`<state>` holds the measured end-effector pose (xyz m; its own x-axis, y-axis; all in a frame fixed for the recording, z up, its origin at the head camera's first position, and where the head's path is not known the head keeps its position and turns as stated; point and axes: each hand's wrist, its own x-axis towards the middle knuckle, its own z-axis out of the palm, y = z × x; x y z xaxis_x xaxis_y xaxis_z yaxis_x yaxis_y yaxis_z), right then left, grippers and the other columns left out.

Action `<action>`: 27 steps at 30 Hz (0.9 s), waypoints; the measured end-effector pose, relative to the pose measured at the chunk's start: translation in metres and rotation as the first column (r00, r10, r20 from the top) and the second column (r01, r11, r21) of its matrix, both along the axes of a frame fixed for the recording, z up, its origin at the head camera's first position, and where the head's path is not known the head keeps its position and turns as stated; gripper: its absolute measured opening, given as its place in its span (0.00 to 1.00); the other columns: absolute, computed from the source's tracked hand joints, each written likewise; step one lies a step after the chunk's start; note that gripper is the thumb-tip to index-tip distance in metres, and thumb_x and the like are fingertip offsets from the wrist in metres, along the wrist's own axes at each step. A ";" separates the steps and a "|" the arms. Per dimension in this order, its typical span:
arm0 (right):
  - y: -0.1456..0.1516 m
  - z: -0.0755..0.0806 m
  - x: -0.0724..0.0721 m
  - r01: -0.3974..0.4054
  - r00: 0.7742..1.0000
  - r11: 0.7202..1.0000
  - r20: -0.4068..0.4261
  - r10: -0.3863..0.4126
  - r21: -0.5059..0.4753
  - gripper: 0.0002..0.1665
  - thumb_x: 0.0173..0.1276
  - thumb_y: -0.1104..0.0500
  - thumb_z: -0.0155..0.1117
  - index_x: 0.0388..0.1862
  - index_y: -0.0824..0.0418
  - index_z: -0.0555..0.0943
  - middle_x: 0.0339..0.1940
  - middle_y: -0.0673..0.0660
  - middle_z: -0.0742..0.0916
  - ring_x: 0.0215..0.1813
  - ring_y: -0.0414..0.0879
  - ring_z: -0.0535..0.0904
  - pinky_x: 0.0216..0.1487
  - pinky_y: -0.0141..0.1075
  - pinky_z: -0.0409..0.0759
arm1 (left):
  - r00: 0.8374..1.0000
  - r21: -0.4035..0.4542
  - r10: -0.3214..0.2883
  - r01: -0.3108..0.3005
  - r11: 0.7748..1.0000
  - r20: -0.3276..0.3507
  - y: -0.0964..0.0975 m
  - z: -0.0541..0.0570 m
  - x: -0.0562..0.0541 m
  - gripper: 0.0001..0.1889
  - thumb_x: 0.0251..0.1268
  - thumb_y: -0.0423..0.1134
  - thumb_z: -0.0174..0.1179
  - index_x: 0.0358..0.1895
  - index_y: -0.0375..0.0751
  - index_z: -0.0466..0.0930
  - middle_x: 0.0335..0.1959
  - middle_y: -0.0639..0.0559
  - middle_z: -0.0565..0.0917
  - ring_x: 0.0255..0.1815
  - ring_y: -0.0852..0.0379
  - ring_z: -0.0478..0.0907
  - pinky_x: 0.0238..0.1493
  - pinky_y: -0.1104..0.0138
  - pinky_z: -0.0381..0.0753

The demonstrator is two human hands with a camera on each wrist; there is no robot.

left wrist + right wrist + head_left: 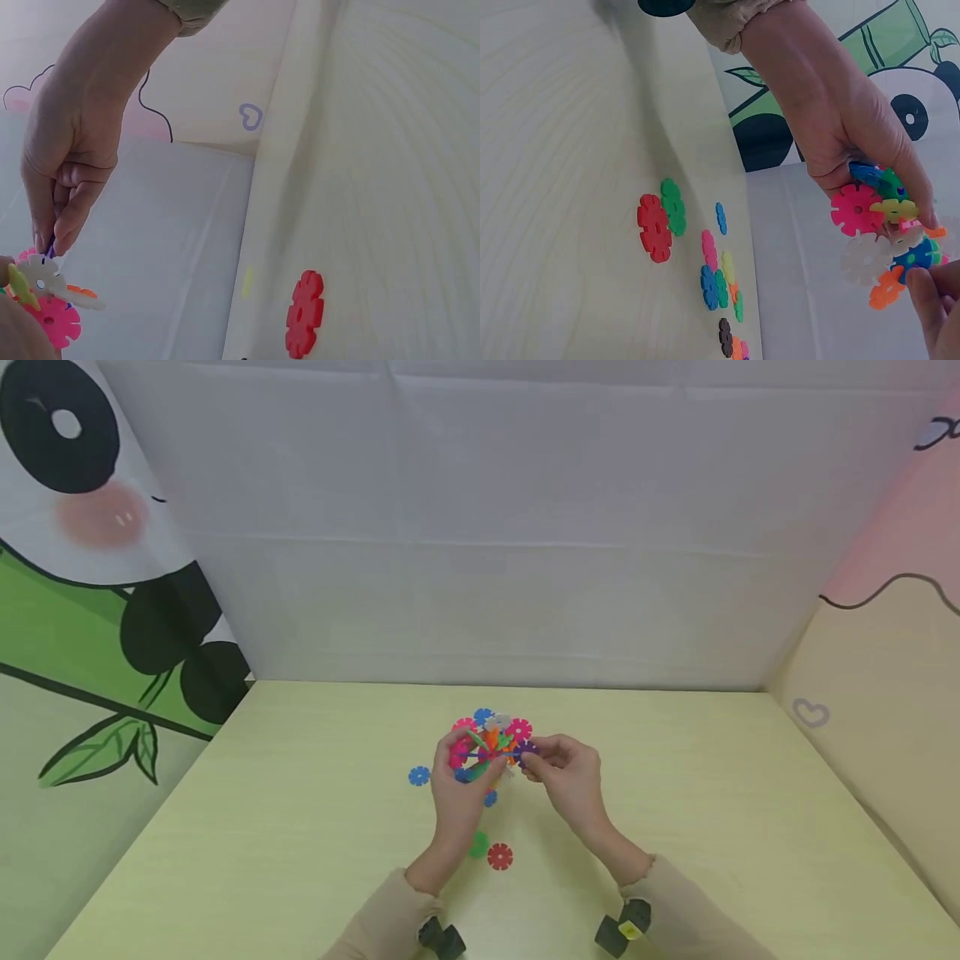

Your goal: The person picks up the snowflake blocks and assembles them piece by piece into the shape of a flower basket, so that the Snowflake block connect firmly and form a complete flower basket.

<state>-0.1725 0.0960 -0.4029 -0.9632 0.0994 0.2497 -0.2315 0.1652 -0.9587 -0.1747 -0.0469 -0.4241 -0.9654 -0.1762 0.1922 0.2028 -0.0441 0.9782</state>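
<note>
A multicoloured cluster of interlocking snowflake discs is held up over the table, gripped by my left hand from the left side. At the cluster's right edge, my right hand pinches a purple snowflake disc between thumb and fingers. The purple disc meets the cluster, but whether it is slotted in cannot be seen. In the left wrist view, pink and white discs of the cluster show below my right fingertips. My left palm hides part of the build.
A red disc and a green disc lie on the pale table nearer to me. A blue disc lies to the left. Several loose discs rest behind and under the cluster. A white sheet wall stands at the back.
</note>
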 end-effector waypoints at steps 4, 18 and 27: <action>0.004 0.003 -0.001 0.001 1.000 1.000 -0.030 -0.001 0.003 0.12 0.63 0.72 0.66 0.45 0.76 0.80 0.38 0.73 0.87 0.29 0.28 0.83 0.34 0.26 0.85 | 0.998 -0.031 -0.070 0.070 0.997 0.006 -0.003 0.002 0.000 0.28 0.62 0.35 0.68 0.64 0.42 0.67 0.61 0.43 0.75 0.66 0.46 0.74 0.54 0.71 0.83; 0.037 0.011 -0.018 -0.177 0.971 0.937 -0.099 0.216 0.300 0.09 0.65 0.69 0.65 0.44 0.71 0.83 0.39 0.68 0.89 0.35 0.43 0.87 0.36 0.27 0.86 | 0.907 -0.175 -0.420 0.417 0.892 0.020 -0.035 0.012 -0.012 0.37 0.65 0.32 0.63 0.76 0.42 0.57 0.81 0.42 0.54 0.77 0.36 0.59 0.65 0.56 0.78; 0.037 0.015 -0.021 -0.300 0.929 0.869 -0.089 0.360 0.393 0.08 0.65 0.69 0.65 0.43 0.69 0.84 0.40 0.66 0.89 0.37 0.48 0.88 0.37 0.27 0.85 | 0.777 -0.289 -0.615 0.624 0.726 0.132 -0.046 0.011 -0.017 0.35 0.68 0.38 0.61 0.76 0.43 0.58 0.75 0.38 0.64 0.75 0.36 0.62 0.65 0.50 0.77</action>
<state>-0.1939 0.1329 -0.3880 -0.8694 -0.3450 0.3536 -0.4746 0.3840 -0.7920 -0.1916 -0.0934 -0.4136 -0.8444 0.5251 0.1059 0.2107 0.1438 0.9669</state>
